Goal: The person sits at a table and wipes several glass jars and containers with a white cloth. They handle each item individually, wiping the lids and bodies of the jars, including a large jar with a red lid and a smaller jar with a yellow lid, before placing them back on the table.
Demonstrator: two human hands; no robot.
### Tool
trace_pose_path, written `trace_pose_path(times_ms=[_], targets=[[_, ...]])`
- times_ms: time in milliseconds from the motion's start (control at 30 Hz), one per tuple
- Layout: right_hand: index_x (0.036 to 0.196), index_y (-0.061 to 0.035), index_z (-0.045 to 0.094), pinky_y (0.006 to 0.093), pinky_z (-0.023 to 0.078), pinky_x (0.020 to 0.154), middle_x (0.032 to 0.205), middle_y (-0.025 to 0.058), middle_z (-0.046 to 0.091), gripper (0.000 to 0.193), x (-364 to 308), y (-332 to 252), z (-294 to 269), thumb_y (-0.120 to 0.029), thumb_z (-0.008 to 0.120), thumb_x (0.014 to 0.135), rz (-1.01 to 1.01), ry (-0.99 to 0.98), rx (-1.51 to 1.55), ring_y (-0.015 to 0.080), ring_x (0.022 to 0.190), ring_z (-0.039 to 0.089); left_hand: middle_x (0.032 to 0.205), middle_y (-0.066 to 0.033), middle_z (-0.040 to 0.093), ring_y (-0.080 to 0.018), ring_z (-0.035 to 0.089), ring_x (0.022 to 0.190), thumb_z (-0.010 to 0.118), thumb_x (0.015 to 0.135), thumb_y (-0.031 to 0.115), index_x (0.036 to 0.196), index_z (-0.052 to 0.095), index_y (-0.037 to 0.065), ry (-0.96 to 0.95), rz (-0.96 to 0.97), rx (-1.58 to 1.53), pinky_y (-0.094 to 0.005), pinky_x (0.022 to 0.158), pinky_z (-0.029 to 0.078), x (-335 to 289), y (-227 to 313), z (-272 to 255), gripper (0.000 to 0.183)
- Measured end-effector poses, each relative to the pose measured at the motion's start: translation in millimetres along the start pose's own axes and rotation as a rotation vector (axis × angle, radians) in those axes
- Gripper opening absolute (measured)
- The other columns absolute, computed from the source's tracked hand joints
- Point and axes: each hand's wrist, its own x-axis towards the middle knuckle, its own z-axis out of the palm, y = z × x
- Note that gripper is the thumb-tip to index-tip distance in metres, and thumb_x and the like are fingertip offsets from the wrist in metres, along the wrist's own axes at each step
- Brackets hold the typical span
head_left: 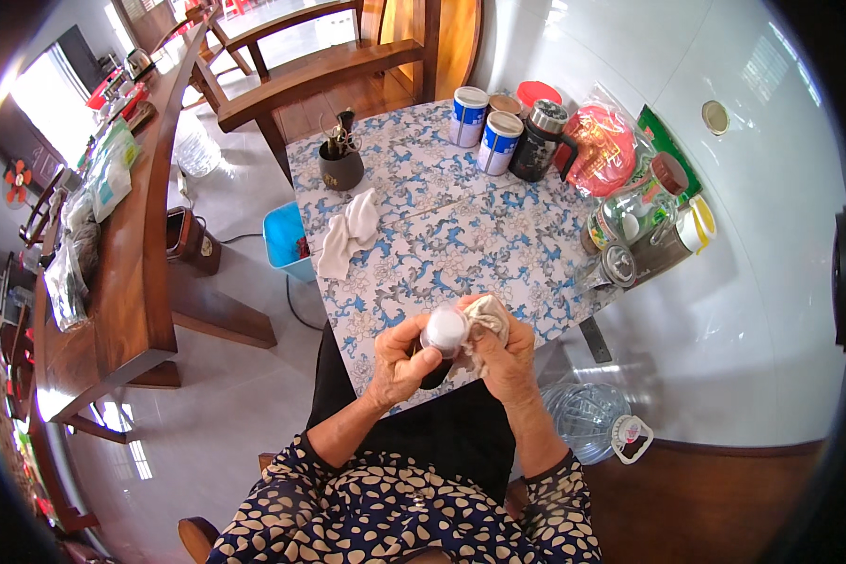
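Over the near edge of the flower-patterned table, my left hand (399, 365) closes its thumb and fingers around a small whitish, rounded container (446, 327). Its exact kind is unclear, and a dark area shows just below it. My right hand (511, 365) grips a crumpled beige cloth (489, 317) right against the container's right side. The fingertips of this hand are partly covered by the cloth. A second, white cloth (348, 233) lies bunched on the table's left side, beyond my left hand.
A dark pot with tools (341, 167) stands at the far left of the table (432, 226). Blue-and-white cans (499, 146), a black mug (538, 146) and glass jars (634, 207) line the far and right sides. A blue bin (287, 240) and a large water bottle (587, 418) flank it.
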Motion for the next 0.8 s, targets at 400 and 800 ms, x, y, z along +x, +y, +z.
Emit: trace_pose_path(times_ms=[400, 800], targets=[[0.105, -0.0033, 0.061, 0.0179, 0.043, 0.064, 0.089, -0.0013, 0.060, 0.018, 0.4, -33.7, 9.1, -0.012, 0.062, 0.089, 0.131, -0.024, -0.055, 0.0039, 0.078, 0.053, 0.084, -0.0100, 0.065, -0.0180, 0.063, 0.071, 0.077, 0.064, 0.019, 0.101, 0.063, 0.000, -0.133, 0.338, 0.576, -0.0281, 0.063, 0.049, 15.3, 10.6, -6.5, 0.044], [0.103, -0.0020, 0.062, 0.0282, 0.048, 0.071, 0.110, 0.0109, 0.051, 0.030, -3.2, -48.1, 26.4, -0.010, 0.070, 0.076, -0.207, 0.158, -0.774, 0.0169, 0.087, 0.054, 0.087, -0.0094, 0.065, -0.0241, 0.064, 0.076, 0.081, 0.062, 0.023, 0.099, 0.061, 0.004, -0.121, 0.415, 0.784, -0.0323, 0.065, 0.052, 17.8, 4.1, -0.5, 0.046]])
